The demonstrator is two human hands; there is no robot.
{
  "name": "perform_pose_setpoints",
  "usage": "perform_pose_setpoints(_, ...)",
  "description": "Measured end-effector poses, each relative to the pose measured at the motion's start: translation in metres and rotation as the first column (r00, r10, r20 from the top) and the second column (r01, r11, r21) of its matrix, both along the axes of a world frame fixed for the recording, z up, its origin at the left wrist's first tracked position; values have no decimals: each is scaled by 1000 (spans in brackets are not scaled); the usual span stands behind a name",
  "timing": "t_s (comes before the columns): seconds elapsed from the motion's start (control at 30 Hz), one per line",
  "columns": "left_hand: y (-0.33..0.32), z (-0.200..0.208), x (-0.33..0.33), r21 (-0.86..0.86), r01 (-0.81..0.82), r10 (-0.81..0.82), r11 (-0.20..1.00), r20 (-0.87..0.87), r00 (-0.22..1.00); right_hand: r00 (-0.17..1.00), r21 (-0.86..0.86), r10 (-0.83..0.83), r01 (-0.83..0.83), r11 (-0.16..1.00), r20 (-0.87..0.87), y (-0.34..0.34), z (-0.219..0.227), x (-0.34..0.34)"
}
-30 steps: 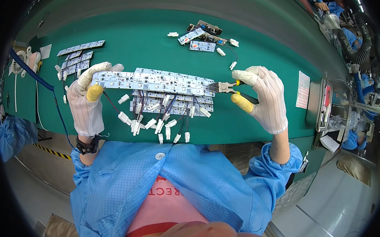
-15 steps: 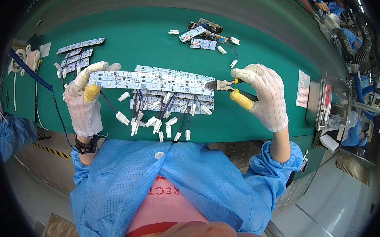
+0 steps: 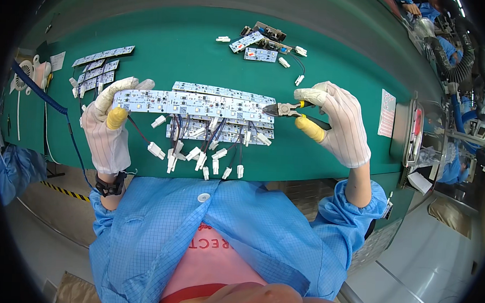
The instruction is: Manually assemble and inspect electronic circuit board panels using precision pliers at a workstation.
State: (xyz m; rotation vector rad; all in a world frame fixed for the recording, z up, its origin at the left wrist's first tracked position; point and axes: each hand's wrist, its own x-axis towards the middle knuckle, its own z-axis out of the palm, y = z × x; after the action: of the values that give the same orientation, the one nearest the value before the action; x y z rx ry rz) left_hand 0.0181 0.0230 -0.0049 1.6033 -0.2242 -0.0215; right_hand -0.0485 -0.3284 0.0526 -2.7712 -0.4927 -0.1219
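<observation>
Head view, board strip: a long white circuit board strip sits at the centre of the frame, its long axis running left to right, nearly level, with the right end a touch lower.
Head view, left hand: the gloved left hand holds the strip's left end, its grip clamped there with a yellow-capped thumb on the near face and the fingers behind.
Head view, right hand: the gloved right hand is closed around the yellow handles of a pair of cutters; the cutter nose points toward frame left and meets the strip's right end. Whether the blades are apart or together cannot be told.
Head view, below the strip: more board strips lie flat on the green bench, trailing dark wires with white connectors toward the near edge.
Head view, open room: bare green bench lies above the held strip, up to a small cluster of boards at upper centre.
Head view, left side: a fan of spare strips lies at upper left, well apart from the held strip.
Head view, edges: the bench's near edge runs just under the connectors; its right edge ends near a white sheet.
</observation>
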Motion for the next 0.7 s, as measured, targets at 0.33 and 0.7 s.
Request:
perform_pose_setpoints(0.33,-3,-2,-1,-101,58,-60,993,-14,998,997,25,30,-29,999,-72,-3,-1,2)
perform_pose_setpoints(0.7,-9,5,-1,-125,31,-42,992,-82,996,947,223,-322,319,921,-25,-42,-43,12)
